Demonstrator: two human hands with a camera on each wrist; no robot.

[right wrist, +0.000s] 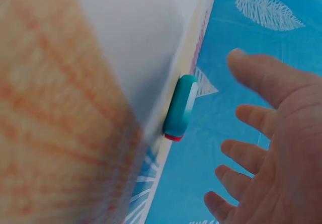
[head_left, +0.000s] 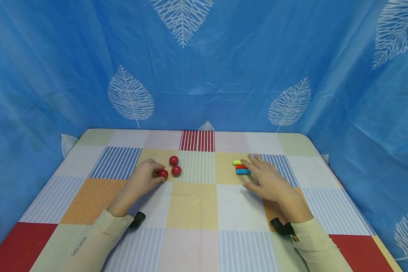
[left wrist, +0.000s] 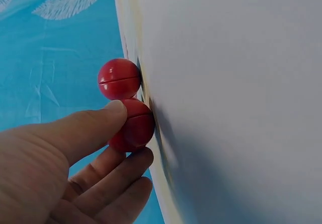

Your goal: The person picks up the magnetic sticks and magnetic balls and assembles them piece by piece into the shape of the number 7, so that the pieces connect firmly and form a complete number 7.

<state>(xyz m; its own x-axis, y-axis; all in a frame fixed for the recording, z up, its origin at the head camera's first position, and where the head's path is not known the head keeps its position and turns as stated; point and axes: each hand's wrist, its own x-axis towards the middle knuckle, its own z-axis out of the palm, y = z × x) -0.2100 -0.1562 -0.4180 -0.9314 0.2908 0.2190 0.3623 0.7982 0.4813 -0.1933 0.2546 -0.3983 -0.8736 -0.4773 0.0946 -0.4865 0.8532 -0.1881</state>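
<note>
My left hand [head_left: 143, 178] pinches a glossy red ball [head_left: 163, 174] between thumb and fingers, low at the tabletop. Two more red balls, one nearer [head_left: 176, 171] and one farther back [head_left: 173, 160], sit just to its right. The left wrist view shows the held ball [left wrist: 137, 126] with a seam line round it, and another ball [left wrist: 119, 78] beyond. My right hand [head_left: 270, 180] hovers with spread fingers by three short, rounded sticks: yellow [head_left: 237, 163], red [head_left: 240, 166] and blue [head_left: 243, 172]. Their right ends are partly hidden by it. In the right wrist view the blue stick [right wrist: 180, 108] is apart from the fingers.
A patchwork-patterned cloth [head_left: 194, 206] covers the table. Behind it and along both sides hangs a blue curtain [head_left: 224, 75] with white leaf prints. Dark wrist straps show at the left cuff [head_left: 137, 220] and the right cuff [head_left: 282, 227].
</note>
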